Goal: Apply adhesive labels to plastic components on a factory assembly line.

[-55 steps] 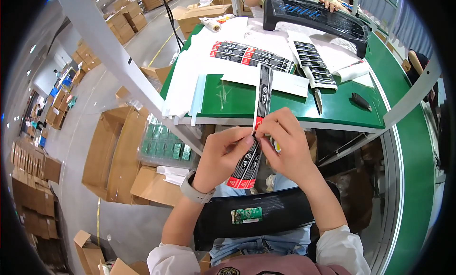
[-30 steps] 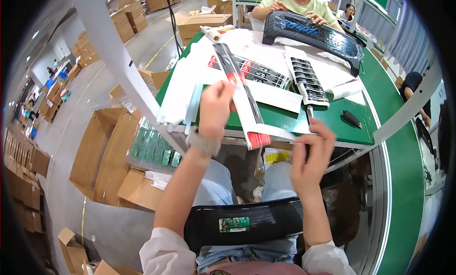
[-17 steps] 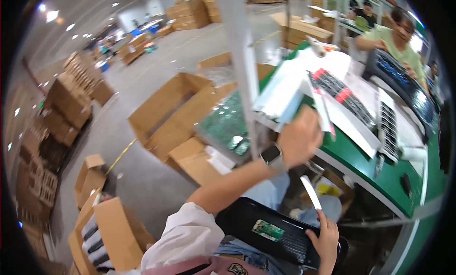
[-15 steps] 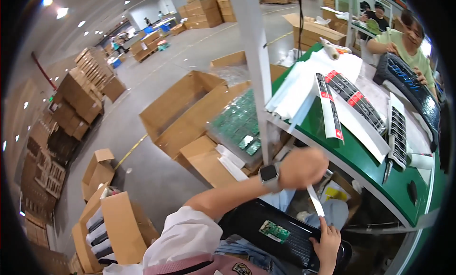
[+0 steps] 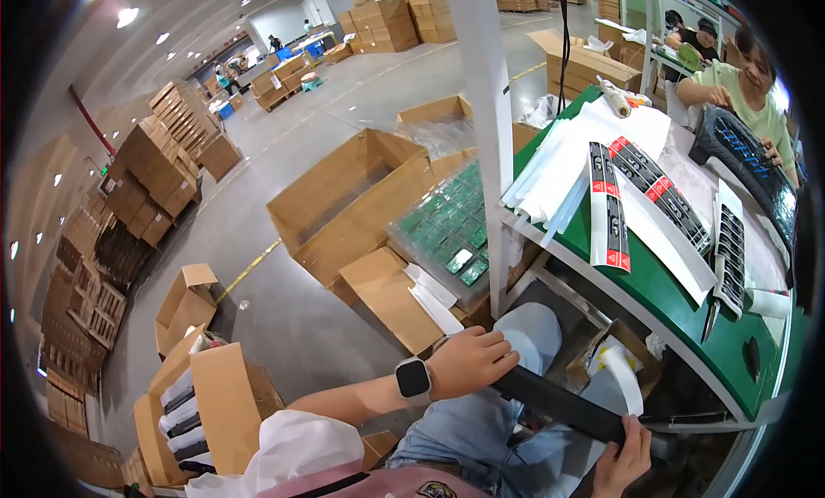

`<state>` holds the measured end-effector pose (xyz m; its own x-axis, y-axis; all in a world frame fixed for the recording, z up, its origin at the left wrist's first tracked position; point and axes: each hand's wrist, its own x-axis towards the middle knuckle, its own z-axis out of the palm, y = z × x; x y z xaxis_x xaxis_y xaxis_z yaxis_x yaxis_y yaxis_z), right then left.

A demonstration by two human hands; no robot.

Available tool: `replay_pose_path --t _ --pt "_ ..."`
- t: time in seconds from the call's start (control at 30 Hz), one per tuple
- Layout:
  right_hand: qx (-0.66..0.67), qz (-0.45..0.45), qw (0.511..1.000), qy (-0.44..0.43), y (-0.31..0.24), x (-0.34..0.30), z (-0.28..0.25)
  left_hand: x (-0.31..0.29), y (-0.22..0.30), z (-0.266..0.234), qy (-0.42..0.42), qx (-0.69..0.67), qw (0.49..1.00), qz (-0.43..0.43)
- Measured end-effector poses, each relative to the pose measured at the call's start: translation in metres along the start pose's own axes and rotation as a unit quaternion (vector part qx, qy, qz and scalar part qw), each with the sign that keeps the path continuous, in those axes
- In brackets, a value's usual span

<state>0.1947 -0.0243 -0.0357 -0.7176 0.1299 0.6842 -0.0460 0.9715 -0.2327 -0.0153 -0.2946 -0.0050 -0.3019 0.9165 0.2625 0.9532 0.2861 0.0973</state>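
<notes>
Across the lap, left hand (image 5: pixel 471 360) and right hand (image 5: pixel 623 457) grip a black tray (image 5: pixel 563 403).

The left hand (image 5: pixel 468 360) grips one end of a long black tray (image 5: pixel 559 403) across the lap. The right hand (image 5: pixel 623 459) holds its other end with a white strip (image 5: pixel 626 386). The green table (image 5: pixel 679 305) stands beyond, right.

The left hand (image 5: pixel 468 360) lies palm down over the near end of the long black tray (image 5: pixel 559 403) on the lap, fingers curled on its edge, forearm bare. The right hand (image 5: pixel 623 459) grips the tray's far end from below, fingers wrapped upward.
</notes>
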Motion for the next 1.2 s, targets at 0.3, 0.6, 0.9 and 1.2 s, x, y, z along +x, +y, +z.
replay_pose_path --t 0.3,0.6,0.9,1.2 --pt "0.01 0.001 0.992 -0.122 -0.004 0.02 -0.024 0.004 0.015 0.017 0.009 -0.063 0.988 -0.138" --pt "0.264 0.06 0.959 -0.079 -0.044 0.075 -0.01 -0.002 -0.002 0.018 0.108 -0.228 0.943 -0.216" --pt "0.118 -0.017 0.993 0.009 -0.063 0.109 -0.045 -0.013 -0.002 0.025 0.136 -0.291 0.932 -0.166" --pt "0.235 0.148 0.955 -0.102 -0.074 0.111 -0.025 0.002 -0.006 0.009 0.076 -0.26 0.96 -0.069"
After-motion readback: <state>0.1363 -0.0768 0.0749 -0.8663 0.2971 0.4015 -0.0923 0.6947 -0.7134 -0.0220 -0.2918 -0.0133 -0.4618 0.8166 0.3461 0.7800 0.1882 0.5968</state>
